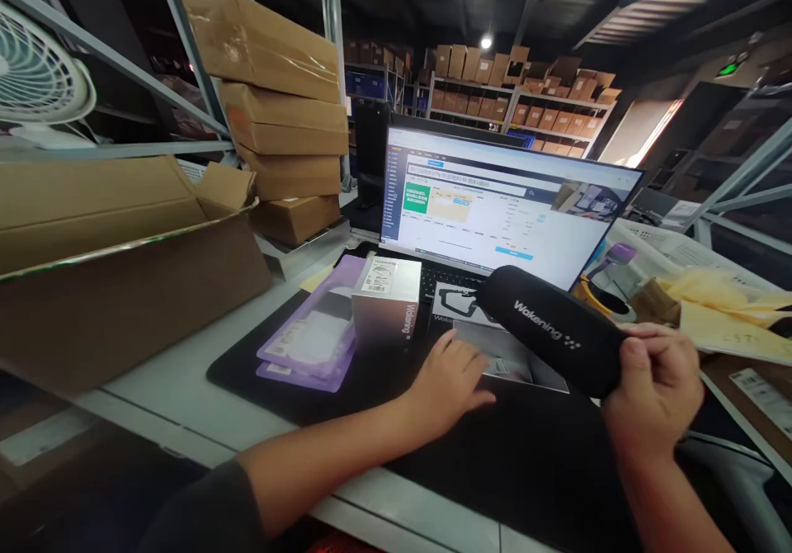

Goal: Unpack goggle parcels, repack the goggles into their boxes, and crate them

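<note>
In my right hand is a long black case with rounded ends and "Wakening" printed in white. Thumb and fingers grip its right end, holding it tilted above the mat. My left hand rests palm down, fingers stretched and thumb apart, by the left edge of a glossy grey printed sheet or flat box; whether it touches is unclear. Behind that lies a white card with a black outline drawing, partly covered by the case. A white-topped Wakening box stands left of my left hand, beside purple-edged pouches.
A laptop stands open behind the black mat. An open carton is at left, near stacked cardboard boxes and a fan. Yellow packaging and a tape roll lie at right.
</note>
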`<state>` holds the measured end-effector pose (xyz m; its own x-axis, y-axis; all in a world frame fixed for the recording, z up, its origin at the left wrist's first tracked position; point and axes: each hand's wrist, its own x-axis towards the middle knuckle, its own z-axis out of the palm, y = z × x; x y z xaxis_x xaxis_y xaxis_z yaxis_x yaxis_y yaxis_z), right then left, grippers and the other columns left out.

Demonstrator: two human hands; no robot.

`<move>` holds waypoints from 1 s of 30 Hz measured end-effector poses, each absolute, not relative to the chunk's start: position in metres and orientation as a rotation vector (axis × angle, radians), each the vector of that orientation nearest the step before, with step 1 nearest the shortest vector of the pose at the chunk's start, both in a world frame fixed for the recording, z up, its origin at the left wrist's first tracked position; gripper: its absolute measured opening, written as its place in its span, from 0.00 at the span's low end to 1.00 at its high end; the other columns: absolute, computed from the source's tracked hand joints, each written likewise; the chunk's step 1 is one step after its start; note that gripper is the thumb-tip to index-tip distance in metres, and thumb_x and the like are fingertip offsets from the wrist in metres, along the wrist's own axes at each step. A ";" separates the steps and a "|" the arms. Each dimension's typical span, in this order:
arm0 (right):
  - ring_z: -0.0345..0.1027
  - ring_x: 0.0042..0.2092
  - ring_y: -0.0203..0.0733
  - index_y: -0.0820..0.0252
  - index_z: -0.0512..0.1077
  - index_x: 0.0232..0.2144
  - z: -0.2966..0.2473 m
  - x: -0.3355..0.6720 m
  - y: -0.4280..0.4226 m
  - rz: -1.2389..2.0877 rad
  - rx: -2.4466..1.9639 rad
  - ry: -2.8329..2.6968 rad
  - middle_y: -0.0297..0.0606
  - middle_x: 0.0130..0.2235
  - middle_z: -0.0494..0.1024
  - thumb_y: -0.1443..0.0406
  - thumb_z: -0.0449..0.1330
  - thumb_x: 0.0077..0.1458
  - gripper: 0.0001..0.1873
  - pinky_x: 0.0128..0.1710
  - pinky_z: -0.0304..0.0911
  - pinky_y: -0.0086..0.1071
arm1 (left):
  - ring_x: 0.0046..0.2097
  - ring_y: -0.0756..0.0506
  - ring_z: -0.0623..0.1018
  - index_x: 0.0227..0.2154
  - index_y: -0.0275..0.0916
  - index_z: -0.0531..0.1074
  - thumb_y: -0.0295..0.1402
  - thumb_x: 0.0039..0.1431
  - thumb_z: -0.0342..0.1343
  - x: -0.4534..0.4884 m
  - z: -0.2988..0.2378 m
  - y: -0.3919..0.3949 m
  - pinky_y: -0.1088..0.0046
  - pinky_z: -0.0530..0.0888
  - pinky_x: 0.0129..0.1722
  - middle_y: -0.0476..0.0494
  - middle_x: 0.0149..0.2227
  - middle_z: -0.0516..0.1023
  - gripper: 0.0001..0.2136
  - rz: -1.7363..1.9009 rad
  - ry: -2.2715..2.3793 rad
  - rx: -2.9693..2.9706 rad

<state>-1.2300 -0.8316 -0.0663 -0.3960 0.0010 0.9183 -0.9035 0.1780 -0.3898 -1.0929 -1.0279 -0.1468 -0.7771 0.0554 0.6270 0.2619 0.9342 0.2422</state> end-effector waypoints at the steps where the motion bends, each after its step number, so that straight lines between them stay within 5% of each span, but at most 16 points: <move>1: 0.71 0.41 0.45 0.59 0.66 0.27 -0.071 -1.224 -0.837 1.313 0.907 -1.541 0.39 0.36 0.71 0.69 0.61 0.59 0.09 0.46 0.71 0.47 | 0.54 0.36 0.73 0.57 0.34 0.66 0.49 0.64 0.56 -1.090 -0.142 -1.025 0.46 0.60 0.64 0.32 0.50 0.75 0.27 -0.680 -2.419 -0.226; 5: 0.72 0.38 0.41 0.60 0.68 0.29 -0.093 -1.194 -0.852 1.142 1.169 -1.349 0.36 0.37 0.68 0.75 0.59 0.55 0.07 0.46 0.74 0.49 | 0.63 0.34 0.68 0.69 0.41 0.44 0.62 0.58 0.52 -1.084 -0.121 -1.008 0.51 0.64 0.63 0.27 0.66 0.59 0.45 -1.884 -1.841 -0.309; 9: 0.73 0.36 0.36 0.61 0.68 0.26 -0.116 -1.162 -0.863 0.898 1.481 -1.252 0.33 0.34 0.71 0.78 0.62 0.54 0.12 0.46 0.72 0.40 | 0.65 0.35 0.66 0.65 0.44 0.50 0.57 0.52 0.64 -1.083 -0.111 -1.000 0.55 0.62 0.65 0.33 0.66 0.61 0.45 -2.305 -1.373 -0.255; 12: 0.74 0.36 0.37 0.62 0.70 0.26 -0.122 -1.144 -0.872 0.797 1.599 -1.282 0.34 0.32 0.76 0.76 0.62 0.56 0.10 0.44 0.69 0.39 | 0.60 0.37 0.72 0.62 0.42 0.54 0.47 0.55 0.66 -1.079 -0.110 -1.004 0.56 0.64 0.63 0.35 0.59 0.70 0.38 -2.143 -1.506 0.077; 16: 0.73 0.35 0.39 0.64 0.73 0.33 -0.102 -1.140 -0.866 0.898 1.822 -1.386 0.39 0.32 0.78 0.72 0.54 0.62 0.09 0.36 0.68 0.35 | 0.60 0.36 0.71 0.64 0.41 0.51 0.39 0.54 0.66 -1.069 -0.107 -1.014 0.57 0.64 0.63 0.35 0.60 0.68 0.40 -1.631 -1.852 0.068; 20: 0.71 0.42 0.39 0.63 0.72 0.44 -0.068 -1.151 -0.835 1.078 1.640 -1.495 0.40 0.39 0.77 0.74 0.55 0.58 0.12 0.44 0.68 0.33 | 0.64 0.35 0.67 0.68 0.44 0.44 0.38 0.52 0.65 -1.056 -0.098 -1.023 0.56 0.63 0.64 0.36 0.63 0.62 0.45 -1.272 -2.074 -0.203; 24: 0.67 0.54 0.43 0.58 0.68 0.58 -0.048 -1.165 -0.817 1.200 1.415 -1.870 0.45 0.53 0.71 0.65 0.59 0.62 0.21 0.52 0.65 0.36 | 0.62 0.36 0.67 0.67 0.45 0.47 0.35 0.47 0.66 -1.047 -0.089 -1.022 0.57 0.66 0.63 0.38 0.62 0.62 0.46 -1.090 -2.378 -0.262; 30: 0.73 0.45 0.37 0.50 0.77 0.45 -0.055 -1.187 -0.837 1.497 1.563 -2.025 0.33 0.42 0.80 0.65 0.55 0.68 0.11 0.47 0.68 0.30 | 0.62 0.33 0.67 0.67 0.44 0.47 0.37 0.43 0.68 -1.047 -0.094 -1.010 0.52 0.67 0.62 0.34 0.63 0.62 0.49 -0.946 -2.638 -0.259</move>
